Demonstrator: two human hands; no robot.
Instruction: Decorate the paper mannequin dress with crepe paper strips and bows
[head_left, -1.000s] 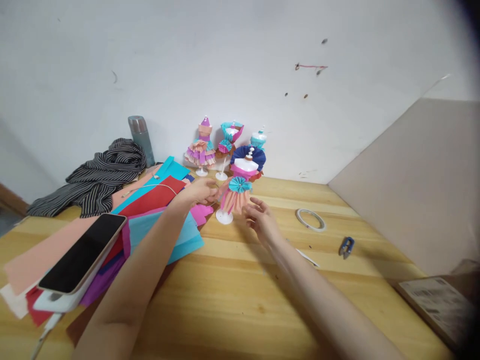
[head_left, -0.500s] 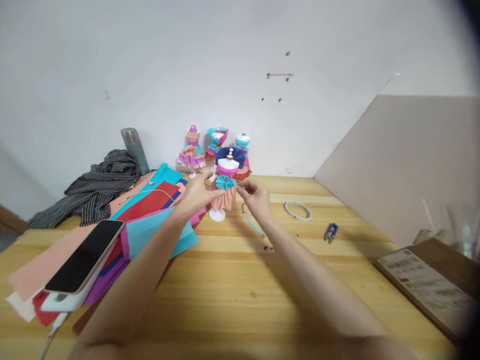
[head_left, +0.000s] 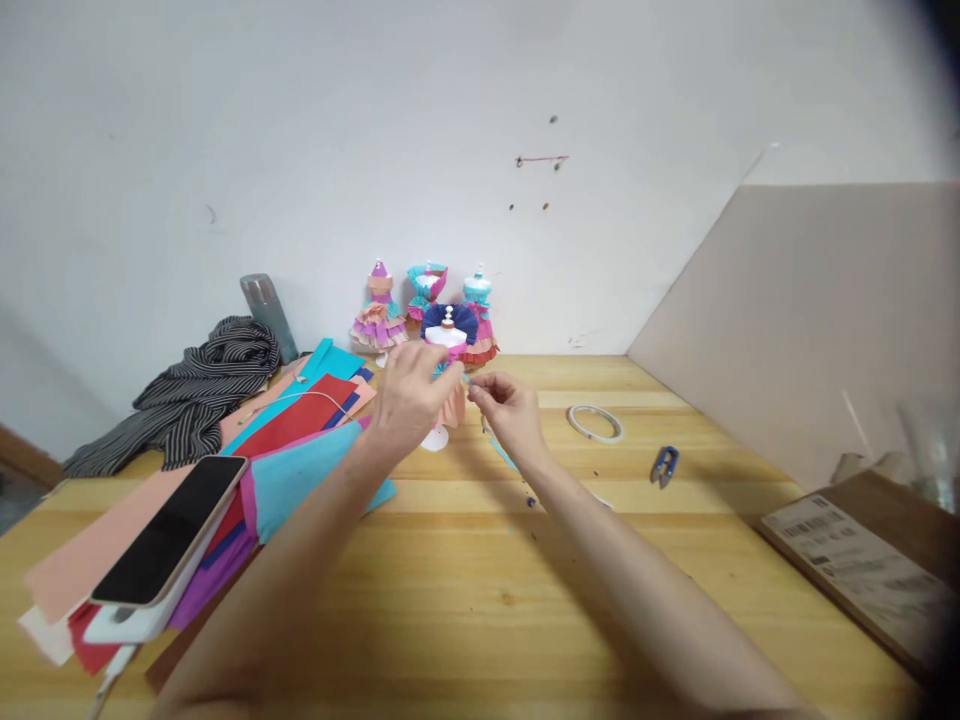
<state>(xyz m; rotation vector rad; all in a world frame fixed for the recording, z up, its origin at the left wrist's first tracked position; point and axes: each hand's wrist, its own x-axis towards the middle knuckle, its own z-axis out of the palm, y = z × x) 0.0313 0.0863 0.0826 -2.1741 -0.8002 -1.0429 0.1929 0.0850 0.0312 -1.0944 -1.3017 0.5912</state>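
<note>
A small dress-form mannequin point(head_left: 445, 338) stands on the table in a dark blue pleated collar, a pink top and a peach crepe-paper skirt point(head_left: 452, 408). My left hand point(head_left: 411, 395) curls in front of it, thumb and forefinger closed at the turquoise paper rosette point(head_left: 439, 369) on its waist. That hand covers most of the rosette. Just right of the skirt, my right hand point(head_left: 510, 410) pinches thumb against forefinger. A bit of turquoise shows near those fingertips, but what they hold is too small to tell.
Behind are several dressed mannequins point(head_left: 379, 310). Crepe-paper sheets point(head_left: 307, 470), a phone point(head_left: 169, 530), a striped cloth point(head_left: 191, 390) and a flask point(head_left: 268, 315) lie left. Rightward are a tape roll point(head_left: 595, 424), thread snips point(head_left: 664, 466) and a cardboard box point(head_left: 862, 560).
My left hand has turned and moved over the rosette, which was in plain view before. My right hand stays pinched beside the skirt. The camera view has shifted slightly.
</note>
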